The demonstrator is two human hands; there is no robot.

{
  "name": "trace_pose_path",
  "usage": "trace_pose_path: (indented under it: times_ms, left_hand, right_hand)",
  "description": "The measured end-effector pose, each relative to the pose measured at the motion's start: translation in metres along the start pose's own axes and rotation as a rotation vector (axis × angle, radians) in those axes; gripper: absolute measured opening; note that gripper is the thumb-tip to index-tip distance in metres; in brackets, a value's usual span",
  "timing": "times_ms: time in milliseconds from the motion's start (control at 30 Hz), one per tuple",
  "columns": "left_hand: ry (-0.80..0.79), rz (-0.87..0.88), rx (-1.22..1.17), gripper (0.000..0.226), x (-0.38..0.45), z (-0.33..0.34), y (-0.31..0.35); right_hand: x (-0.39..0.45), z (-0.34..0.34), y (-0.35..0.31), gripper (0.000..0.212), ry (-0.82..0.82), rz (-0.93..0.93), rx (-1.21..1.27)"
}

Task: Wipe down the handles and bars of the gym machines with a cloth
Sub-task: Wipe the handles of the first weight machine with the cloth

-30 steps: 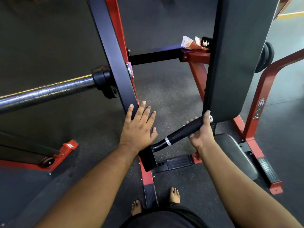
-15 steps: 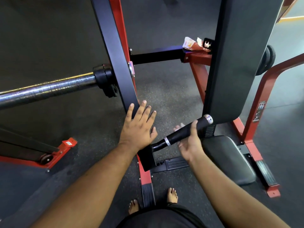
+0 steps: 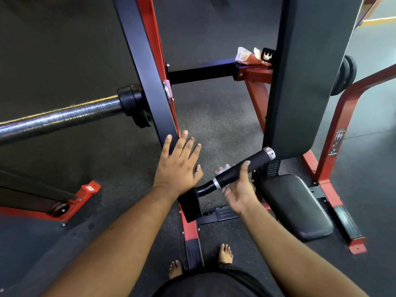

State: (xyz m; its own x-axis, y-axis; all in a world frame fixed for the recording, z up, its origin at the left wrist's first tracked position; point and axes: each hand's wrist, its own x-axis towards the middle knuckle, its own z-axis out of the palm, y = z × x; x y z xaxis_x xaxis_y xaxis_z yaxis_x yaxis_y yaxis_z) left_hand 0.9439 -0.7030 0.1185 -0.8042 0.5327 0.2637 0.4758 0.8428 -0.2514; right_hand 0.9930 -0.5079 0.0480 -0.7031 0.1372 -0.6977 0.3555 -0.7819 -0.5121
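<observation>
Black foam-textured handle, cylindrical, chrome cap at its far end and a chrome ring near its base, angled up toward the padded backrest. Right hand palm-up under the handle, thumb curled over the top, fingers wrapping beneath; a scrap of white cloth shows past the fingertips, against the handle's far side. Left hand flat, fingers spread, pressed on the black steel upright with red frame behind. Knurled steel bar juts left from a black collar. Matte black vinyl seat pad, rounded corners. Crumpled wrapper lies on the crossbeam. Speckled dark rubber floor; bare feet below.
</observation>
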Motion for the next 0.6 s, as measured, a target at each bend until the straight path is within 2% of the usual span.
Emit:
trace_pose_path:
  times_ms: [133,233,300,333,400,467,533,600]
  left_hand:
    - [-0.017,0.001,0.015,0.062,0.000,0.000,-0.001]
    - [-0.017,0.002,0.021,0.062,0.001,0.000,0.000]
    - [-0.006,0.002,0.017,0.062,0.001,0.000,0.000]
    - [0.001,0.002,0.013,0.061,0.001,0.001,0.000]
    - [0.008,0.001,0.002,0.061,0.001,0.001,0.000]
    - [0.007,0.003,0.000,0.062,0.000,0.002,0.000]
    - [-0.006,0.003,0.006,0.062,0.000,0.001,0.000]
    - [-0.012,0.002,0.005,0.062,0.000,0.001,-0.001]
  right_hand:
    - [0.006,-0.006,-0.054,0.089,-0.021,-0.142,0.087]
    - [0.013,-0.002,-0.077,0.068,0.062,-0.235,0.203]
    - [0.012,0.005,-0.059,0.059,0.058,-0.204,0.193]
    - [0.012,0.007,-0.041,0.060,0.054,-0.156,0.170]
    - [0.009,0.009,-0.007,0.075,0.031,-0.054,0.072]
    - [-0.001,0.007,0.004,0.085,0.000,-0.036,0.004]
    - [-0.003,0.001,-0.019,0.081,-0.010,-0.092,0.016]
    - [0.008,-0.007,-0.056,0.079,0.020,-0.188,0.129]
